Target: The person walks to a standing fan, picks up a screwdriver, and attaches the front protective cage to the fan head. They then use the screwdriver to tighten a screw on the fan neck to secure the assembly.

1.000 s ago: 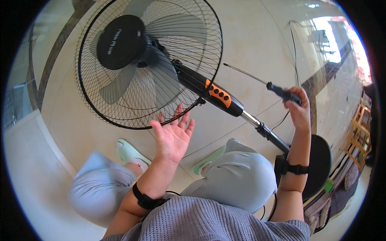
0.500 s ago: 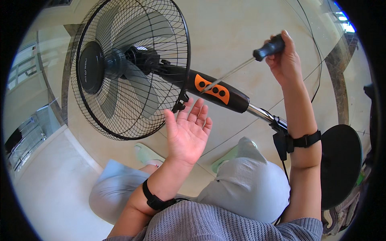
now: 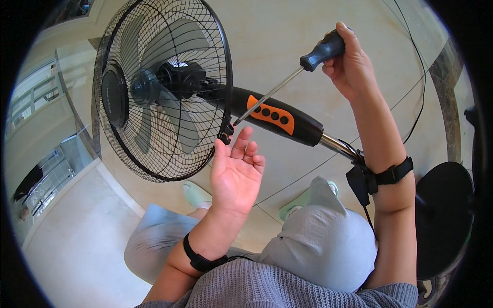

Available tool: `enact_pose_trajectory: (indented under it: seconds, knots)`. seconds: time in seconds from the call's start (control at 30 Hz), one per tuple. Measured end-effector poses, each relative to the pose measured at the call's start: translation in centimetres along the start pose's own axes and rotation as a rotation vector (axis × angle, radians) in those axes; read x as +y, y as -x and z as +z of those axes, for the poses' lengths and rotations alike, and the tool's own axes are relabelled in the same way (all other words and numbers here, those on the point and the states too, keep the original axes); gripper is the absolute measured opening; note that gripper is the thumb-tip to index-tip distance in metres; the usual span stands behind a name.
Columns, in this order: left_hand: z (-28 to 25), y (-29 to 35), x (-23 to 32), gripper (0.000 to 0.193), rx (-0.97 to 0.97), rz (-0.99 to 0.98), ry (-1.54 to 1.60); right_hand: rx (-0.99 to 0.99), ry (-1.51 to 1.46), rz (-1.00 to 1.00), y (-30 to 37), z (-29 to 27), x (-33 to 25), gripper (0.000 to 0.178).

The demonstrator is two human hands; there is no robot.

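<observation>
A black stand fan leans across the view, its round wire guard [image 3: 164, 177] at the upper left. My right hand [image 3: 352, 69] is closed round the dark handle of a screwdriver [image 3: 321, 53]. The screwdriver's metal shaft slants down left across the fan's orange button panel [image 3: 287, 122], and its tip meets or nearly meets a small black clip [image 3: 226, 132] on the guard's rim. Palm up, my left hand [image 3: 236, 177] is just below that clip, thumb at its lower end and fingers apart. Whether the left fingertips press on the clip is hard to tell.
The fan's chrome pole [image 3: 339, 146] runs right, behind my right forearm, toward a round black base [image 3: 444, 218]. A black cable [image 3: 424, 77] lies along the tiled floor. My knees are below the fan, and a pale white surface [image 3: 77, 231] stands at the left.
The screwdriver has moved left and down at its tip, from over the button panel to the clip. My left thumb has come up to the clip. The view has shifted slightly.
</observation>
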State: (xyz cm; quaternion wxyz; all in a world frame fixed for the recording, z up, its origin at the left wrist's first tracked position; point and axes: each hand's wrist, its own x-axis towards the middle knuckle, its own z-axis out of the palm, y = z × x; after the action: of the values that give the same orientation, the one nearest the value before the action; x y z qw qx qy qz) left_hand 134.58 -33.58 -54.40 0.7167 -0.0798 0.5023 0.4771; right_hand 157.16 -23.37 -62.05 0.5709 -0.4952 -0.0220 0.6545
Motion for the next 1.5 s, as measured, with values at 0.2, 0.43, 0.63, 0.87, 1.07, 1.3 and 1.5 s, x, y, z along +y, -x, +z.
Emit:
enact_pose_trajectory:
  seconds: [0.2,0.43,0.63,0.87,1.07,1.3,1.5]
  knots:
    - [-0.04,-0.14,0.00,0.030,-0.019,0.001,-0.009,0.023,0.035,0.013,-0.11,0.32,0.35,0.031]
    - [-0.22,-0.39,0.05,0.030,-0.038,-0.001,0.003,0.047,0.049,0.038,-0.07,0.35,0.32,0.033]
    - [-0.33,-0.36,0.12,0.030,-0.049,-0.019,0.012,0.023,0.057,0.067,-0.02,0.36,0.52,0.034]
    - [-0.32,-0.41,0.21,0.029,-0.060,-0.022,0.016,0.069,0.061,0.063,-0.07,0.29,0.57,0.034]
    - [-0.37,-0.42,0.25,0.028,-0.065,-0.025,0.025,0.079,0.092,0.078,-0.06,0.12,0.51,0.035]
    - [-0.50,-0.49,0.22,0.028,-0.082,-0.033,0.045,0.064,0.083,0.067,-0.11,-0.20,0.64,0.035]
    - [-0.56,-0.54,0.36,0.028,-0.090,-0.052,0.055,0.033,0.070,0.102,-0.09,-0.48,0.75,0.034]
